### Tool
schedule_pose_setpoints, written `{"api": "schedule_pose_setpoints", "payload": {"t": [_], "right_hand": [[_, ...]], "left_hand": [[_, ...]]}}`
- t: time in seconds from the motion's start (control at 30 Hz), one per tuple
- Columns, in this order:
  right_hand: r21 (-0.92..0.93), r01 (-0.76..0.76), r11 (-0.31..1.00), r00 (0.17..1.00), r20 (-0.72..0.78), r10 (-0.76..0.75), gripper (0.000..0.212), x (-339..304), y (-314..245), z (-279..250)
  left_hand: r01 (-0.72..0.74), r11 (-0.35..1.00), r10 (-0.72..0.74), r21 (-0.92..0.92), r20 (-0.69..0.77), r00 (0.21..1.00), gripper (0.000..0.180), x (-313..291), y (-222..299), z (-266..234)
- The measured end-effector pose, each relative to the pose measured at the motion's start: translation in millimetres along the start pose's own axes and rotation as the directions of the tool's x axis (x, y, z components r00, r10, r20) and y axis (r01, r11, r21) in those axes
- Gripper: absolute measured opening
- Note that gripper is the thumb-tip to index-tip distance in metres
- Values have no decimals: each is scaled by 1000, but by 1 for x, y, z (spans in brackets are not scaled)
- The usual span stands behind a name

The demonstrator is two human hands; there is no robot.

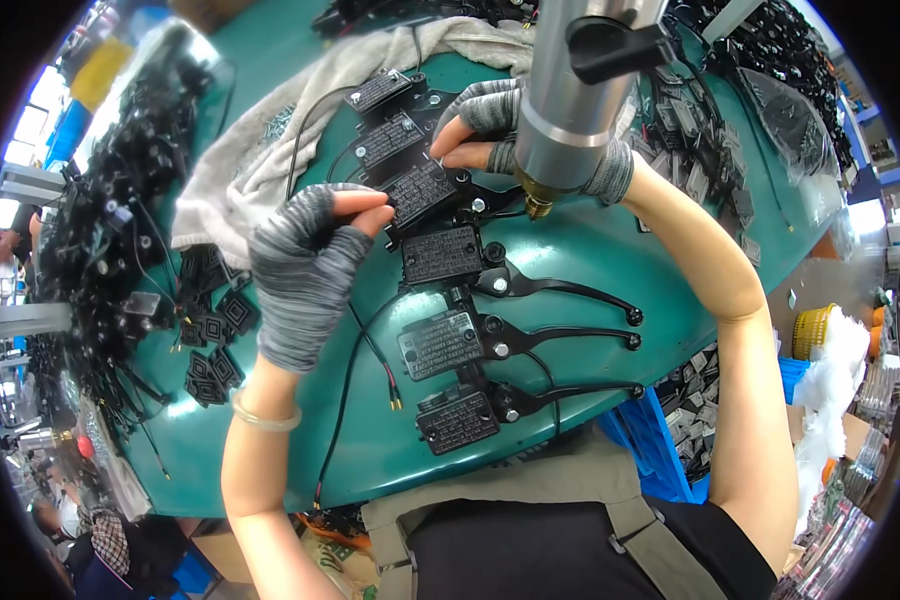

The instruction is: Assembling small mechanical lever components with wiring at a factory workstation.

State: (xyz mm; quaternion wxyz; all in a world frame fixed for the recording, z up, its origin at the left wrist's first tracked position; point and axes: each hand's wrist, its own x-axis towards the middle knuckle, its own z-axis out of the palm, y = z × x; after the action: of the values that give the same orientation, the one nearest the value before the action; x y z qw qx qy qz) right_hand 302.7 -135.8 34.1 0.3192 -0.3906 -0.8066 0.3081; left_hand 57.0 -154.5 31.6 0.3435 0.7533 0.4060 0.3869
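Note:
A row of black brake master cylinders with rectangular reservoir caps runs across the green table, several with black brake levers (570,291) pointing right. My left hand (310,265), in a grey striped fingerless glove, has thumb and forefinger pinched at the left edge of one reservoir cap (418,198); what sits between the fingertips is hidden. At the far edge of that cap, my right hand (485,125), gloved alike, pinches a tiny silvery screw. A metal powered screwdriver (565,110) hangs upright in front of my right wrist, its brass-coloured tip (538,205) above the table.
Small screws (278,122) lie by a light grey towel (235,190) behind the row. Black square caps (210,330) are piled left, beside a heap of black parts (100,240). More caps (685,130) lie right. A blue crate (650,445) of parts stands near my right side.

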Motion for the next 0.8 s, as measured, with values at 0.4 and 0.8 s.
{"api": "schedule_pose_setpoints", "payload": {"t": [0.4, 0.8], "right_hand": [[-102, 285, 953, 945, 196, -262, 29, -3, -12, -8], [324, -122, 938, 989, -35, 141, 19, -9, 6, 14]], "left_hand": [[-242, 950, 253, 195, -36, 967, 13, -2, -12, 12], [-300, 948, 300, 108, 15, 954, 22, 0, -21, 12]]}}
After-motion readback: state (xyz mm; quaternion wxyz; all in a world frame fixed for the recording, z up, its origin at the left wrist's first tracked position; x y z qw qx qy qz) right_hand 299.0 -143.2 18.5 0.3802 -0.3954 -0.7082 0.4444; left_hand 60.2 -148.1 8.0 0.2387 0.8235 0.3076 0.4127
